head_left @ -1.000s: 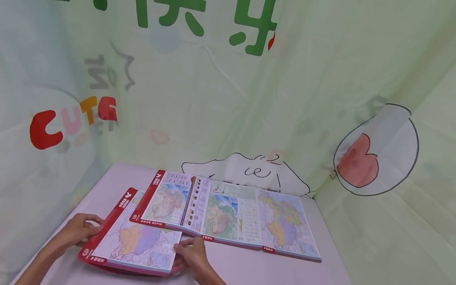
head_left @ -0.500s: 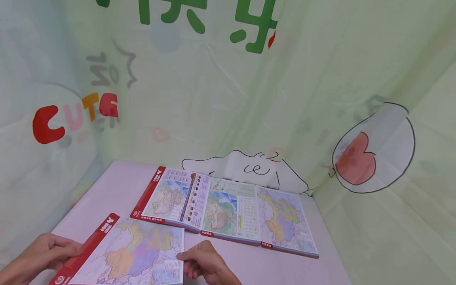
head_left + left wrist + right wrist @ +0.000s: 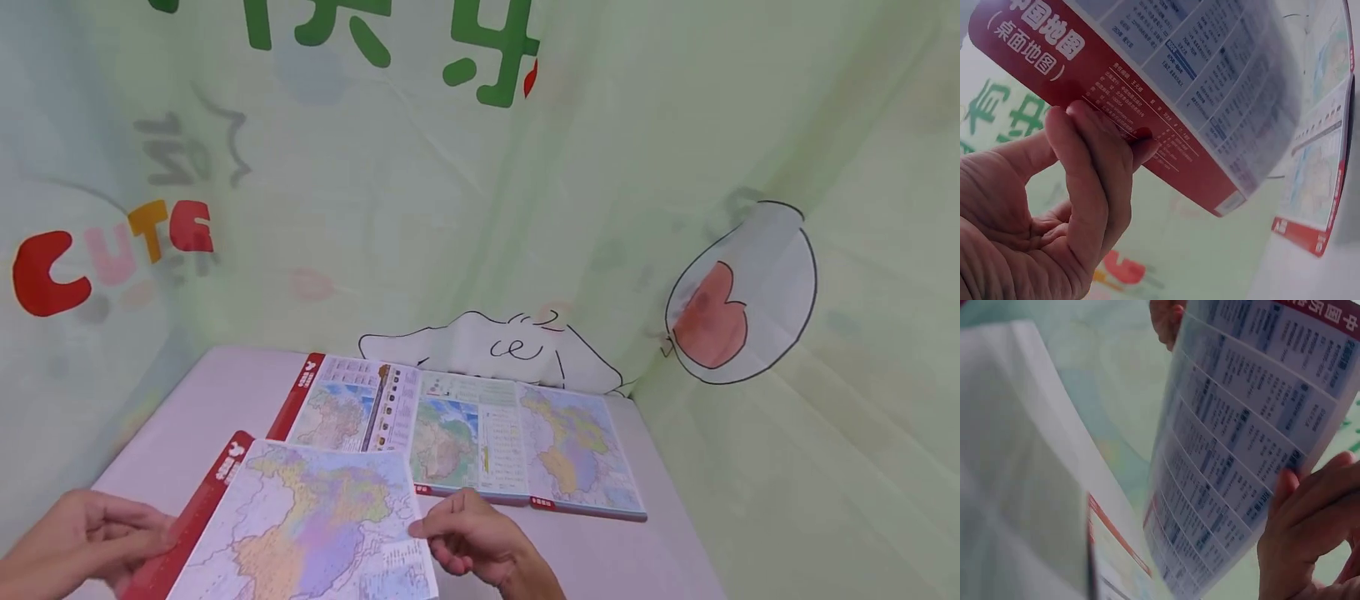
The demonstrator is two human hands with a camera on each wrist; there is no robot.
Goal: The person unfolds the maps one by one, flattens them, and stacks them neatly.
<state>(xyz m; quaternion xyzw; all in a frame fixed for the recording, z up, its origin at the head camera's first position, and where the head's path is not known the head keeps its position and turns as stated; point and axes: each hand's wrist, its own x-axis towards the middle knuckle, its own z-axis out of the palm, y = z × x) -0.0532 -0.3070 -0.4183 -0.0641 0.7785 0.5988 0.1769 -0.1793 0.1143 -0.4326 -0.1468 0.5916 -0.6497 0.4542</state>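
A map sheet (image 3: 315, 508) with coloured regions and a red strip down its left side is held up between both hands, face up in the head view. My left hand (image 3: 86, 533) pinches the red strip; the left wrist view shows thumb and fingers on either side of it. At the opposite edge, my right hand (image 3: 480, 533) pinches the sheet between thumb and fingertips. Printed columns of text cover the sheet's underside (image 3: 1235, 425) in the right wrist view. Behind it, a row of map panels (image 3: 498, 450) lies flat, its near left part hidden by the held sheet.
The panels lie on a pale pinkish table (image 3: 600, 558) that ends against hanging cloth (image 3: 420, 208) at the back and both sides. Green characters, coloured letters and a heart drawing (image 3: 712, 317) are printed on the cloth.
The held map was pulled toward me, off the left panel it lay against, then raised so it now overlaps that panel in view. The head view has shifted a little; the row of panels stays put.
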